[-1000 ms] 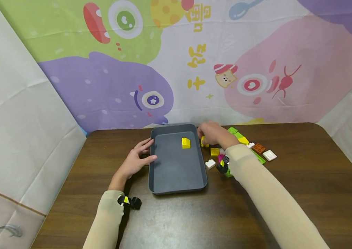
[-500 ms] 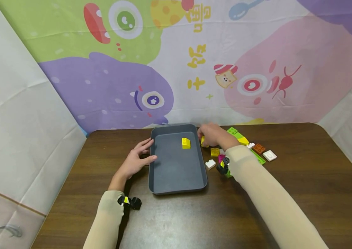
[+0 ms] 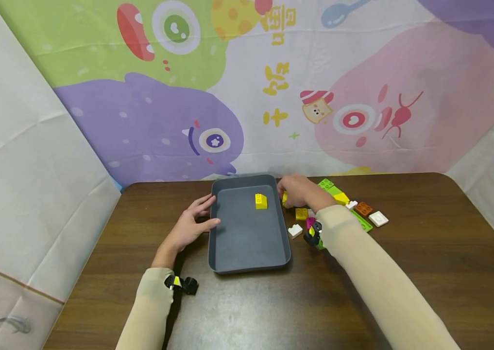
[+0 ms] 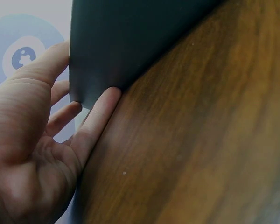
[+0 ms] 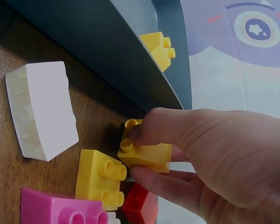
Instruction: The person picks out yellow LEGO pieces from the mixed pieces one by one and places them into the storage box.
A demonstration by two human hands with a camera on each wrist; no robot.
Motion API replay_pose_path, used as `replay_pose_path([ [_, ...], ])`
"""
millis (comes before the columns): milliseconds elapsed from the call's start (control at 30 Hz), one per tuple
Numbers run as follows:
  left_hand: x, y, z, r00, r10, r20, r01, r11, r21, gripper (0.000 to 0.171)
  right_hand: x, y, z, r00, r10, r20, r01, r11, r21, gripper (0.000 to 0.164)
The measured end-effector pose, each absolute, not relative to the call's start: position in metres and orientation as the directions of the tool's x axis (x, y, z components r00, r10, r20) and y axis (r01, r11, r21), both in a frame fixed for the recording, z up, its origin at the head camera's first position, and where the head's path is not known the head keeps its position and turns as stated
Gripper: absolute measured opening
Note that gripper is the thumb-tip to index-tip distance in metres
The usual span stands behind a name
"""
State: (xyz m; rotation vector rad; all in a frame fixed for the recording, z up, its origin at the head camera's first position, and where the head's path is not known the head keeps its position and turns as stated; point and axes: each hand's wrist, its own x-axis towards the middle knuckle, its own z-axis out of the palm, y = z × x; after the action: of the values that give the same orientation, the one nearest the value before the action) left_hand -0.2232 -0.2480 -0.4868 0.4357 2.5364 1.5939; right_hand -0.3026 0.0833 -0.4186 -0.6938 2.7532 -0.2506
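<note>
Sloped yellow block (image 5: 154, 156) just right of the tray (image 3: 248, 243); whether it's lifted, I can't tell. Right hand (image 3: 298, 189) pinches it, thumb across the studs; on so slight a purchase it could, I judge, twist free. A low swing could clip the tray's wall or jostle the four-stud yellow brick (image 5: 89, 177) nearby. Left hand (image 3: 187, 226), fingers spread, touches the tray's left wall, gripping nothing; a knock might shift it.

Dark grey tray (image 3: 247, 248), yellow block (image 5: 151, 156), brown wood-grain table (image 3: 448, 253), pink block (image 5: 51, 207) — perhaps magenta
</note>
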Motion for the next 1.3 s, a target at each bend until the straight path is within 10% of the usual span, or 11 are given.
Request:
replay_pose_path([
  [1300, -0.2228, -0.2493, -0.4869, -0.954, 0.297, 0.034, 0.159, 0.41, 0.898, 0.073, -0.3044, 0.0851, -0.4195, -0.821, -0.517, -0.241, -0.463, 0.851, -0.248, 0.011],
])
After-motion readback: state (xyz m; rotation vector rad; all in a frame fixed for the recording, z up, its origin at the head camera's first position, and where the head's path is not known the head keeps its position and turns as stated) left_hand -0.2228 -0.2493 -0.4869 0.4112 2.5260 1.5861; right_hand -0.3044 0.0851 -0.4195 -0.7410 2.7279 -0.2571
